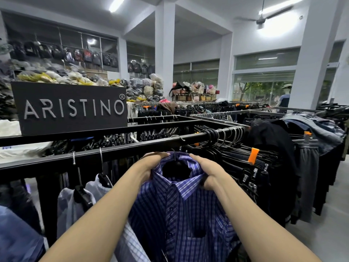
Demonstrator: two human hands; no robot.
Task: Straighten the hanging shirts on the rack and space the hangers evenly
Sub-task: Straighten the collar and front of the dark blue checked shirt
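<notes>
A blue and purple striped shirt [181,208] hangs in front of me on a black hanger [175,165] below the black rack rail [120,150]. My left hand [151,163] grips the left side of its collar. My right hand [205,173] grips the right side of the collar. To the left, two pale shirts [75,203] hang on black hangers with metal hooks over the rail. A checked white shirt [130,244] shows low beside the striped one.
Dark trousers on clip hangers [245,163] crowd the rail to the right, with orange size tags [253,156]. A black ARISTINO sign [69,108] stands behind the rack. More racks, bags and pillars fill the shop beyond. Grey floor [324,224] lies right.
</notes>
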